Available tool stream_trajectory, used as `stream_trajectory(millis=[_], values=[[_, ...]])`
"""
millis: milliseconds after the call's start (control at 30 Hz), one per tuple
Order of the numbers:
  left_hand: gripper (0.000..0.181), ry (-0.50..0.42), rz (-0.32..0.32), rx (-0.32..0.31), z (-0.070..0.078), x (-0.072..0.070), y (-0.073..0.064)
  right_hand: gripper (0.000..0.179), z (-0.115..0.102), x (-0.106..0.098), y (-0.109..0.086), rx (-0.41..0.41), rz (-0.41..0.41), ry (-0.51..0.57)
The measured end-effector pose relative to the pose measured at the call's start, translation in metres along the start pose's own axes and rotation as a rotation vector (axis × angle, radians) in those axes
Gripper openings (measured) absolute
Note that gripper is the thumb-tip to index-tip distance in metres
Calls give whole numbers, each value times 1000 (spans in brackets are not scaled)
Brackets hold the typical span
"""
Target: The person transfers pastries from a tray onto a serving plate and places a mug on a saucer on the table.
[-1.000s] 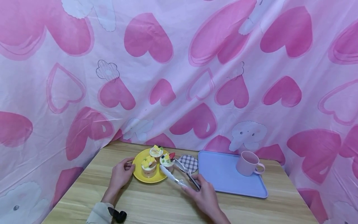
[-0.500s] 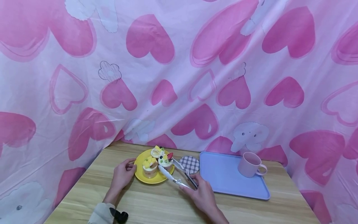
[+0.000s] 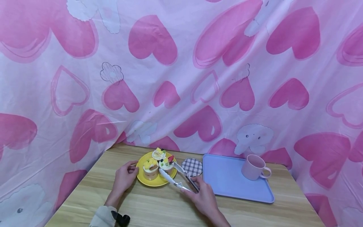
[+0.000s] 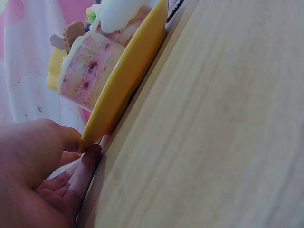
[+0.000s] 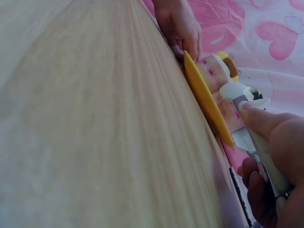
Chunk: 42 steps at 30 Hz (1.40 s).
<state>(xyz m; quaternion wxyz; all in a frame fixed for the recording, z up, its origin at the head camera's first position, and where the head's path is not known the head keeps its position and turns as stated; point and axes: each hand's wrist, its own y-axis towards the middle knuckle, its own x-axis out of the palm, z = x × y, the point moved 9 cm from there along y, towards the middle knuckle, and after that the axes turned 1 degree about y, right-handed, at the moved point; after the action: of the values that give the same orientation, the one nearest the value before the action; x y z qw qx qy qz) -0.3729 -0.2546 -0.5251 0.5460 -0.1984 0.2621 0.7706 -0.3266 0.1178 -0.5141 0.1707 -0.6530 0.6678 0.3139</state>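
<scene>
your left grip [image 3: 124, 177] is pinching the yellow plate [image 3: 153, 183], likely steadying it; your right grip [image 3: 204, 197] is holding tongs [image 3: 166, 176] spread around the strawberry-topped cake cup [image 3: 165, 166].

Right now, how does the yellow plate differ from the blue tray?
The yellow plate is round; the blue tray is rectangular with rounded corners. The plate looks smaller than the tray. The plate holds three dessert cups, the tray one pink mug. Both rest on the wooden table.
</scene>
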Motion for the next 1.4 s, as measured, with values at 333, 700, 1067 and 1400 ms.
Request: stream_trajectory(millis=[333, 700, 1067, 1400], values=[[36, 2, -2, 2, 2, 0, -2, 58, 1, 3, -4, 0, -47, 16], [37, -2, -7, 7, 3, -2, -2, 59, -1, 2, -7, -8, -35, 49], [36, -8, -6, 3, 4, -2, -2, 66, 10, -6, -6, 32, -30, 43], [36, 5, -7, -7, 5, -2, -4, 70, 17, -16, -8, 46, -7, 31]])
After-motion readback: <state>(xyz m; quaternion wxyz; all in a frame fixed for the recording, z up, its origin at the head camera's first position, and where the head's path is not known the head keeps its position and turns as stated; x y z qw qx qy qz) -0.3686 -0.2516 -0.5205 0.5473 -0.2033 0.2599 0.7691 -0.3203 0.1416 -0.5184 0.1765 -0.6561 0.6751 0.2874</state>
